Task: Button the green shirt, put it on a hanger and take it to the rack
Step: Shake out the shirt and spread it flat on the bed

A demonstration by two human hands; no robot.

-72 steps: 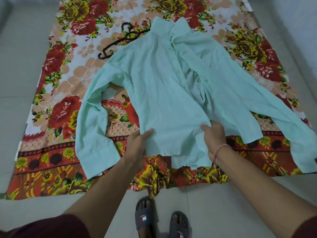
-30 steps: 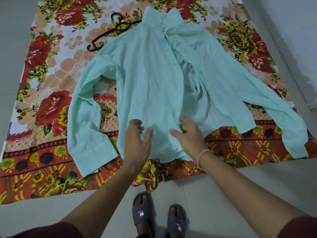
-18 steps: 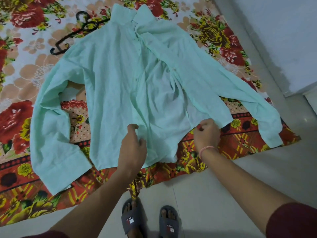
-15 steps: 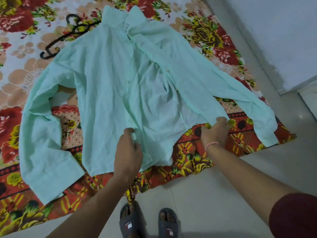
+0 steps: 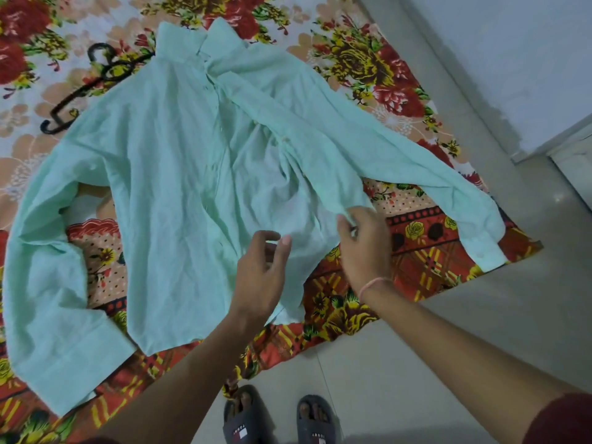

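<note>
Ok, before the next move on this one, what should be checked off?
1. The light green long-sleeved shirt lies spread front-up on the red floral sheet: ok.
2. Front panels meet down the middle: not ok, the lower front gapes open.
3. The right hand pinches the loose panel's edge: ok.
4. The left hand holds the opposite edge: cannot tell, its fingers curl loosely over the fabric.
5. The black curved hanger is in sight beside the collar: ok, though one end lies under the shoulder.
</note>
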